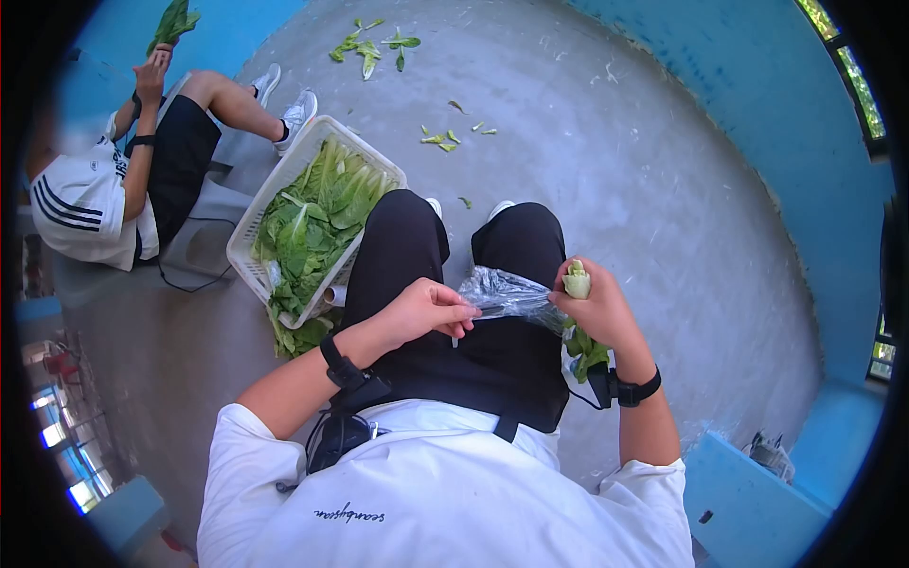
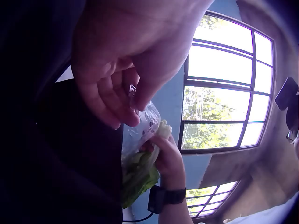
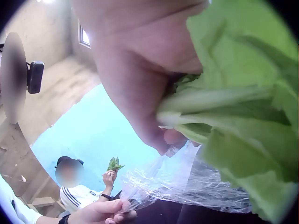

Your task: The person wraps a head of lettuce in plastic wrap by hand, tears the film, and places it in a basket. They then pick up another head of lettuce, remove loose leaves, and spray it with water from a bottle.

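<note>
A clear plastic bag [image 1: 511, 293] is stretched between both hands above the dark trousers. My left hand [image 1: 428, 310] pinches one end of it between thumb and fingers. At the other end my right hand [image 1: 602, 305] pinches the film and also holds a head of leafy lettuce [image 1: 587, 352]. The pale cut stem [image 1: 576, 280] points up past the thumb, and the leaves hang below the hand. In the right wrist view the lettuce leaves [image 3: 243, 107] fill the right side, with the plastic film [image 3: 173, 179] running across to the left hand [image 3: 100, 212].
A white plastic basket [image 1: 241, 260] full of leafy lettuce [image 1: 317, 213] stands beside the left knee, a white roll [image 1: 334, 295] near its corner. Loose leaves [image 1: 369, 52] lie on the grey floor. Another person [image 1: 95, 204] sits at the left, holding greens [image 1: 173, 24].
</note>
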Motion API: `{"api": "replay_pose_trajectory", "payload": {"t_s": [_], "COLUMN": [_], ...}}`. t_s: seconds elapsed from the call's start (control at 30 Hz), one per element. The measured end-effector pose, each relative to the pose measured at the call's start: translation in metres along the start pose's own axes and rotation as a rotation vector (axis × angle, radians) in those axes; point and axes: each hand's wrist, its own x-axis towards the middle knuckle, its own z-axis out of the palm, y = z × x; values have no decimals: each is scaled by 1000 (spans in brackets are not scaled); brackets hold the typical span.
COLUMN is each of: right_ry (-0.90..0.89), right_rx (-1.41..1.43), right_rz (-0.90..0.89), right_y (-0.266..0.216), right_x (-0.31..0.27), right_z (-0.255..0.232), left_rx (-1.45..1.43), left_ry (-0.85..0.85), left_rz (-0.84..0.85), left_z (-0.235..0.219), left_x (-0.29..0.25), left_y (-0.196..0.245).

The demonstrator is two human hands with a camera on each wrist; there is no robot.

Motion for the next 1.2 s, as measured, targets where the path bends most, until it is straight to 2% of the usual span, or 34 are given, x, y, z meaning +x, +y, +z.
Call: {"api": "replay_pose_trajectory", "payload": {"t_s": [0.13,0.23,0.33,0.43,0.53,0.67,0.77,0.9,1.13,1.2], "right_ry": [20,-80,83,150,121,87,12,144,401,421], "right_rx": [12,-166,-238,-205,-205,-190,-302,-108,210,248], "right_rz": [17,12,-42,-23,-128,-322,-286,-225,-76,-32], "right_y": [-1,4,-6,-28,-52,-68,-64,-52,-23,-20], "right_x": [-3,-6,-12,-16,-23,-27,-24,-18,-4,-3], "right_z": [-1,-3,0,-2,8,35,42,38,-1,-14], "left_rx": [-60,-84,-24,113,23,95,210,212,79,91], "left_ry": [-8,37,33,65,66,50,7,-41,-75,-82], "left_rz": [-2,79,167,233,284,350,382,336,312,299], "left_z": [-1,1,1,6,14,21,21,14,-7,-10], "left_x": [-1,3,5,2,-1,-3,-4,-5,-5,-8], "left_y": [-5,-12,-14,-7,-3,2,4,4,-14,-12]}}
